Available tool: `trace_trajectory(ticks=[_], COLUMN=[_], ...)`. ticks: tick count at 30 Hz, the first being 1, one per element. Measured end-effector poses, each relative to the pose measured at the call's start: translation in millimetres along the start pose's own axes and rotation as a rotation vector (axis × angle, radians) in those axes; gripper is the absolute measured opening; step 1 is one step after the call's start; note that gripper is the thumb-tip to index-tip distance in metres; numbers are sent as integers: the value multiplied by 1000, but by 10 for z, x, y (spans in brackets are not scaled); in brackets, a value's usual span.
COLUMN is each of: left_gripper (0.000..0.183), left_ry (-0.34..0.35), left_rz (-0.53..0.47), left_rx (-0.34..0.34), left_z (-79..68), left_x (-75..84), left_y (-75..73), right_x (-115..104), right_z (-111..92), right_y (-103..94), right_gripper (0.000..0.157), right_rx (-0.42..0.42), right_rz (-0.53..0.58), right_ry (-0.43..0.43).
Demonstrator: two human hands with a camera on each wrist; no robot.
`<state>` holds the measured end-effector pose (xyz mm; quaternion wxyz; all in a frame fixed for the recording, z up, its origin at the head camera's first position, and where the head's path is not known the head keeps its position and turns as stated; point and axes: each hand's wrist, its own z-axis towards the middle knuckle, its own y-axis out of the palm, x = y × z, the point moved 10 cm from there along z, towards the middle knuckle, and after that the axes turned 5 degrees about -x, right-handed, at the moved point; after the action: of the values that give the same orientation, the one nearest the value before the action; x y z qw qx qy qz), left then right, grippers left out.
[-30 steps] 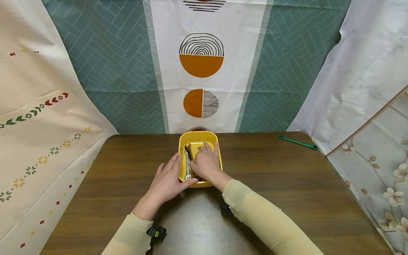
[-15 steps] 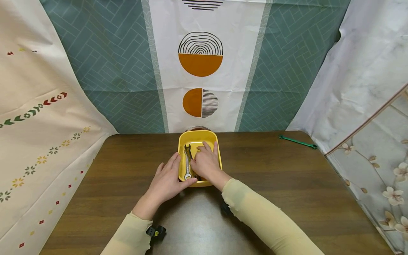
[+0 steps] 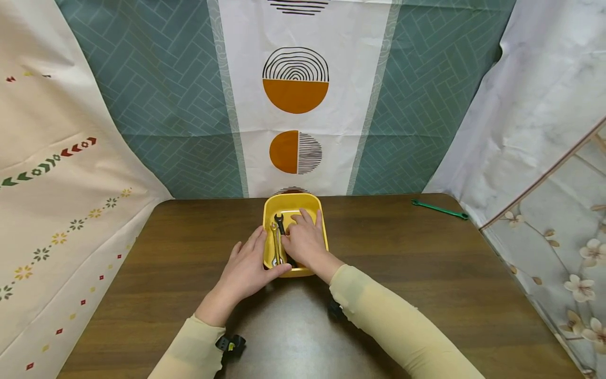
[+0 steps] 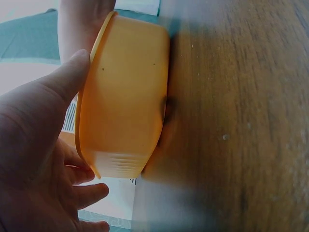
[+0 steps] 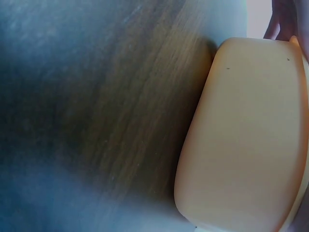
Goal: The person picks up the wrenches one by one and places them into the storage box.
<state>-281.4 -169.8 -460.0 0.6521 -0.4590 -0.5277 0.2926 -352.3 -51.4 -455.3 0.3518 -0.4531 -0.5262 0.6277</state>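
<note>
A yellow tray (image 3: pixel 292 200) holds several wrenches. My left hand (image 3: pixel 248 266) rests at its near left corner, thumb along the front rim and fingers against the left side. The left wrist view shows this thumb lying on the rim. Inside, a gold wrench (image 3: pixel 276 243) overlaps a silver wrench (image 3: pixel 273 261), and a black wrench (image 3: pixel 279 221) lies to their right. My right hand (image 3: pixel 306 243) reaches in over the black wrench, its index finger bent down and other fingers spread forward. I cannot tell whether its fingertips pinch the black wrench.
A green wrench (image 3: pixel 440 209) lies by itself at the back right of the brown wooden table (image 3: pixel 379 263). Patterned cloths hang behind the table (image 3: pixel 199 131) and on both sides. The tray's outer wall (image 4: pixel 125 92) stands on the tabletop in the left wrist view.
The gold wrench, earlier beside and over the black one, has shifted left onto the silver wrench. Both hands stay about where they were at the tray.
</note>
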Motion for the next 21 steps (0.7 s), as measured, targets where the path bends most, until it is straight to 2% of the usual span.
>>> trace_trajectory(ticks=[13,21], left_gripper=[118,118], left_ry=[0,2], left_rz=[8,6], left_rx=[-6,-3], left_z=[8,-3], left_x=[-9,-8], left_y=[13,13], right_x=[-2,35], right_z=[-51,-87], right_y=[-69,-98], right_gripper=[44,61], right_rx=[43,35], right_rz=[-73,-119], right_ry=[-46,-53])
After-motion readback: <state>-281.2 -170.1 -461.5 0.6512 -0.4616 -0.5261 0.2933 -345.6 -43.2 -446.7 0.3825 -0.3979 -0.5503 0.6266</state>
